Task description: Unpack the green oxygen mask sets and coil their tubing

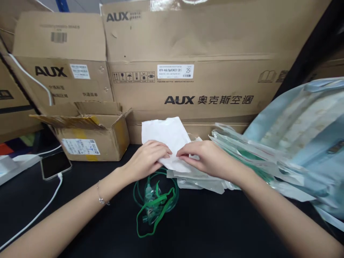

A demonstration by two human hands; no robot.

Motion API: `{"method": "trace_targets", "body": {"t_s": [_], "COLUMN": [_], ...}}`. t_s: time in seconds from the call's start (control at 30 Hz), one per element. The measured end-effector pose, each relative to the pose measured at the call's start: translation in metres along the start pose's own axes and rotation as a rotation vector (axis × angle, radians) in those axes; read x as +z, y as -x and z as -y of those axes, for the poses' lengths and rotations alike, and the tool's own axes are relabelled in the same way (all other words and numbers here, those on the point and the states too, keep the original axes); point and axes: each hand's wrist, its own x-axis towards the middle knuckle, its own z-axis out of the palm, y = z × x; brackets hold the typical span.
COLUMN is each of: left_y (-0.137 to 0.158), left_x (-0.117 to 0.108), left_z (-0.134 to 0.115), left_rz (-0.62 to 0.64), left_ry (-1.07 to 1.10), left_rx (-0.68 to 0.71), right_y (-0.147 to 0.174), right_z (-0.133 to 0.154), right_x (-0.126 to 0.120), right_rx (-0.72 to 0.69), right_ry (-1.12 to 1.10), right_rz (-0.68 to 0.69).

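A white packaging bag (168,136) is held up in front of me, its paper-like side showing. My left hand (150,157) pinches its lower left part, with the fingers curled over it. Close beside it, my right hand (200,156) grips the lower right part between thumb and fingers. Just below the hands, an oxygen mask (153,208) of clear green plastic lies on the black table (212,229), its bright green strap looped toward me and its green tubing coiled around it. Several flat clear-and-white bags (201,182) lie under and behind my right hand.
Large cardboard boxes (215,46) form a wall at the back. A small opened carton (94,138) stands left, near a phone (56,165) with a white cable and a power strip (18,166). More packaged bags (249,154) lean against a light blue backpack (303,132) at right.
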Motion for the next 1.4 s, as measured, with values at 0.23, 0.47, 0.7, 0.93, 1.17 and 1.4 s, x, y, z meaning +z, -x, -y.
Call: {"method": "trace_targets", "body": {"t_s": [0.23,0.47,0.7,0.93,1.17,1.4], "left_y": [0.052,0.078,0.042,0.038,0.049,0.073], "left_x": [0.016,0.023,0.029,0.042,0.028,0.014], "left_z": [-0.009,-0.011,-0.017,0.002,-0.010,0.006], "left_rz": [0.041,0.376,0.550,0.592,0.453,0.342], "left_ry": [-0.052,0.065,0.109,0.155,0.044,0.186], "left_rx": [-0.450,-1.006,-0.979,-1.056,-0.999,-0.901], "right_y": [0.011,-0.001,-0.005,-0.006,-0.011,-0.023], "right_z": [-0.010,-0.022,-0.021,-0.024,-0.015,-0.008], "right_x": [0.034,0.050,0.059,0.060,0.057,0.067], "right_rx": [0.097,0.127,0.180,0.138,0.128,0.175], "right_ry": [0.285,0.121,0.070,0.035,-0.019,0.093], "right_rz": [0.020,0.096,0.116,0.083,0.043,0.084]}}
